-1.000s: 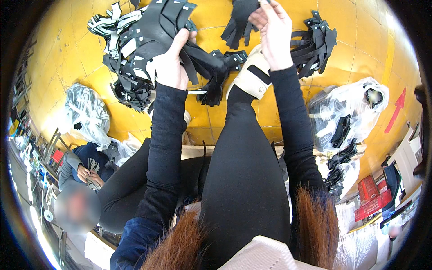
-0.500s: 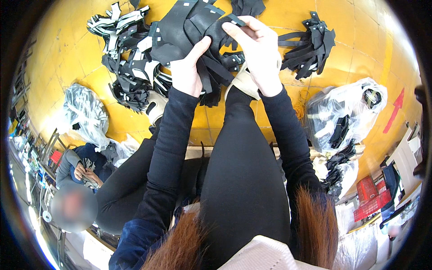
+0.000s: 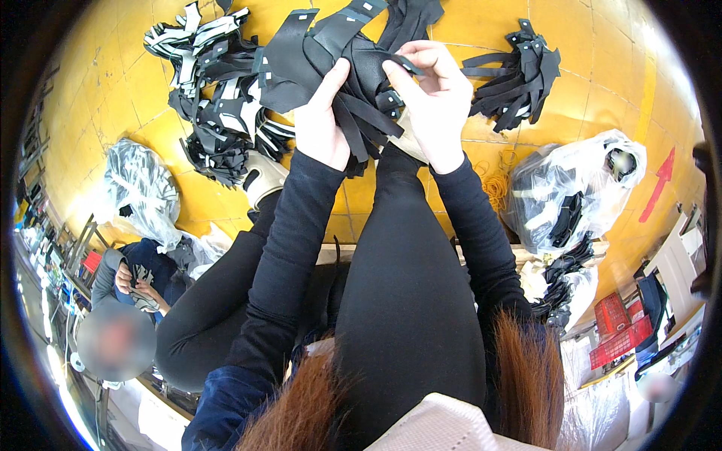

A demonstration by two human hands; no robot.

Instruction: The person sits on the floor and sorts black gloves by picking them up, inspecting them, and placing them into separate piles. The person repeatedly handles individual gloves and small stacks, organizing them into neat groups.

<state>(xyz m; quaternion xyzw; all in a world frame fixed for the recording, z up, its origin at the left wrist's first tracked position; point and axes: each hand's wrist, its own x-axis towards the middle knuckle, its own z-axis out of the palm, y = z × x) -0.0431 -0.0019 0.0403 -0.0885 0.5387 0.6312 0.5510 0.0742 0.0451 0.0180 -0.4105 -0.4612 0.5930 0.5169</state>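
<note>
Head view, single frame. Both my hands are raised in front of me over the yellow tiled floor (image 3: 602, 75), holding one bundle of black cut pieces (image 3: 338, 52), flat panels with long strips hanging from them and small pale tags on some. My left hand (image 3: 322, 128) grips the bundle from its left side, thumb pointing up along a panel; the rest of its fingers are wrapped behind the material and mostly hidden, closed on it as far as I can see. My right hand (image 3: 429, 105) is at the bundle's right side, fingers curled, thumb and forefinger pinching the edge of one black strip near the top. The bundle hangs between the two hands, above my black-clad legs, strips trailing down between my wrists. On the floor to the left lies a heap of black and white pieces (image 3: 214, 98); to the right, a smaller fan of black strips (image 3: 519, 75), apart from my hands. Right of my legs, a clear plastic bag (image 3: 571, 188) with dark pieces inside. Lower left, another person (image 3: 135, 278) sits by a second crumpled plastic bag (image 3: 143, 188), hands together.
</note>
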